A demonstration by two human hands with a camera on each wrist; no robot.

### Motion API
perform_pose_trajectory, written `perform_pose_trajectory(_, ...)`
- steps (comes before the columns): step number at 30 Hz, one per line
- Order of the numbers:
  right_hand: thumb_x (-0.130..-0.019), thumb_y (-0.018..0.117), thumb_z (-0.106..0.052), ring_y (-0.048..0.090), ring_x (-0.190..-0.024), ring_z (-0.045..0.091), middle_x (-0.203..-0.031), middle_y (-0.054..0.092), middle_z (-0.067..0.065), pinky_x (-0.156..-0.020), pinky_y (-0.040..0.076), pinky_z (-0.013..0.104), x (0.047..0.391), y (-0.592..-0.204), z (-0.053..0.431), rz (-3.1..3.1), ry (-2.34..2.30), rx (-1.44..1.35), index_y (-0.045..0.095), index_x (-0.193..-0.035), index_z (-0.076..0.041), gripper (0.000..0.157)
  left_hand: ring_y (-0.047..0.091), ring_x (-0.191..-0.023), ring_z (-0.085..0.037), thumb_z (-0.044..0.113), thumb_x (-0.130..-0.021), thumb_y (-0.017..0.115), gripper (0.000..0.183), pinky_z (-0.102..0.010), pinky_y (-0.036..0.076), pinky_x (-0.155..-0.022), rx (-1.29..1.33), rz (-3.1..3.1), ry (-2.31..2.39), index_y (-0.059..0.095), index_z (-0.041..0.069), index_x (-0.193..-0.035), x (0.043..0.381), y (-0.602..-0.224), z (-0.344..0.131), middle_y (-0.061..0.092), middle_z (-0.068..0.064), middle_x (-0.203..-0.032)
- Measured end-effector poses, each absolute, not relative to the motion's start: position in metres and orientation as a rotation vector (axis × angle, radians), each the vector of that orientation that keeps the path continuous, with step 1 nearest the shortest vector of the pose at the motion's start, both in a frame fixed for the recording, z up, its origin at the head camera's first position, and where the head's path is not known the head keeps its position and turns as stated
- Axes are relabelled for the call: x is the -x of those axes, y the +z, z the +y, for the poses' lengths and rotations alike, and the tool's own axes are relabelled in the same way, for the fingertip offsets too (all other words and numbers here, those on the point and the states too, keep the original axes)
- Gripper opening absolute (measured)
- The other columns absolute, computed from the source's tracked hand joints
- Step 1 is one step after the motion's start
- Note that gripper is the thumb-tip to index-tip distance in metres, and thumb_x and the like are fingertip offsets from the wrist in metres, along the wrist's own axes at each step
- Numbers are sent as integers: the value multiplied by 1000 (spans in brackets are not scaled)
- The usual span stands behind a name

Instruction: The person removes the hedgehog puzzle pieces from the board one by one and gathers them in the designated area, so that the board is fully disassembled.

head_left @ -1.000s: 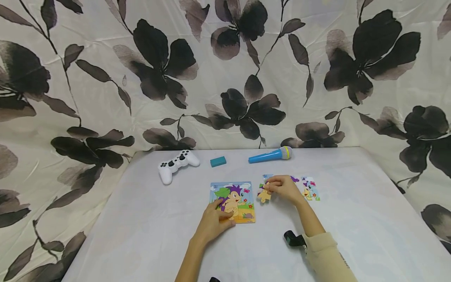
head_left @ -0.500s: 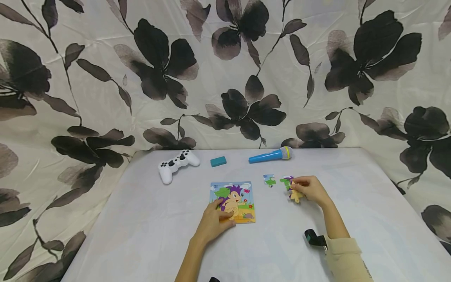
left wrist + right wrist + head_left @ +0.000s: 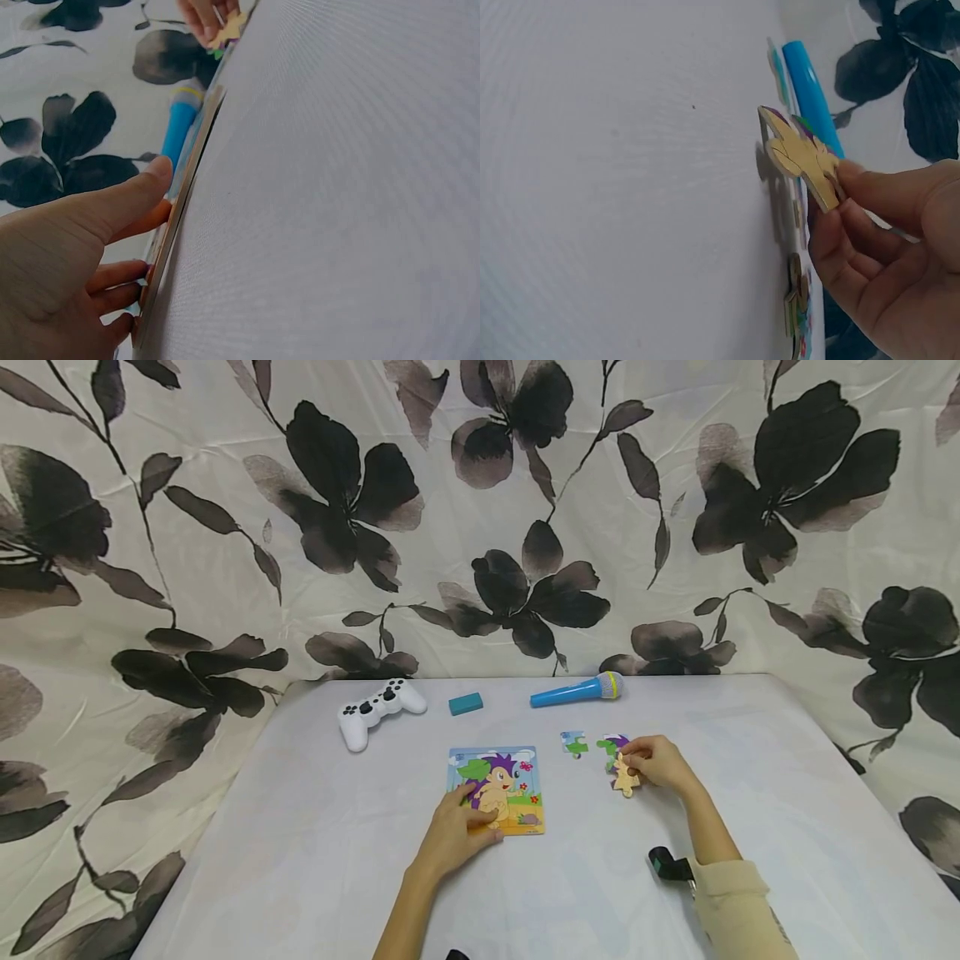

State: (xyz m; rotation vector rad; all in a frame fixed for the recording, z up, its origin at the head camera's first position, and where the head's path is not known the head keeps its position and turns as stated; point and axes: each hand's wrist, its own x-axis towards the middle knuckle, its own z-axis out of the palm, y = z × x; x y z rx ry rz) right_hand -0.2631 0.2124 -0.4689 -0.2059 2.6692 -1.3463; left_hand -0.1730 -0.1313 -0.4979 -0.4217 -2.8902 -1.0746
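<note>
A square picture puzzle point(image 3: 528, 789) with a hedgehog on it lies flat in the middle of the table. My left hand point(image 3: 450, 833) rests on its lower left part, the fingertips on the picture; the left wrist view has the thumb point(image 3: 142, 193) over the thin board edge point(image 3: 176, 225). To the right, my right hand point(image 3: 663, 766) pinches a yellow and purple puzzle piece point(image 3: 625, 781) between thumb and fingers. In the right wrist view the piece point(image 3: 799, 154) is tilted above the table. Just behind it lies a green and purple puzzle piece point(image 3: 611, 744), partly covered.
Another puzzle piece point(image 3: 574, 743), blue and green, lies left of the right hand. Along the back stand out a white game controller point(image 3: 378, 712), a teal block point(image 3: 466, 703) and a blue toy microphone point(image 3: 576, 691). A floral cloth point(image 3: 420, 643) hangs behind the table.
My right hand has moved right with the yellow piece, then shifted it slightly left and turned it. The left hand has stayed on the picture puzzle.
</note>
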Motion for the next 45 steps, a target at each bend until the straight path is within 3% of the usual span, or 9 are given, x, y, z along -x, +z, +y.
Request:
perform_pose_trajectory(9, -88, 56, -1, 53, -76, 21, -87, 63, 15, -62, 43, 28, 263, -472, 208, 2851, -1029, 258, 67, -103, 8, 20, 35, -130, -44, 34, -78, 76, 36, -58, 30, -104, 431, -2872, -1080, 74, 8, -103, 173, -497, -131, 45, -21, -138)
perform_pose_trajectory(19, -86, 60, -2, 52, -70, 19, -77, 62, 10, -60, 42, 28, 261, -471, 201, 2922, -943, 252, 67, -92, 6, 13, 34, -131, -43, 36, -78, 75, 37, -58, 30, -105, 423, -2880, -1085, 74, 9, -103, 173, -498, -132, 44, -20, -140)
perform_pose_trajectory(33, -84, 66, -5, 58, -75, 25, -83, 67, 15, -73, 49, 44, 258, -466, 197, 2944, -815, 188, 68, -87, 7, 13, 34, -131, -43, 35, -78, 75, 36, -57, 30, -105, 432, -2877, -1084, 74, 9, -103, 174, -499, -131, 44, -20, -139)
perform_pose_trajectory(45, -82, 68, -5, 56, -73, 23, -81, 67, 15, -68, 50, 39, 259, -465, 199, 2897, -837, 161, 68, -86, 8, 14, 33, -131, -44, 36, -78, 75, 37, -59, 30, -104, 422, -2894, -1070, 74, 9, -104, 174, -500, -131, 44, -20, -140)
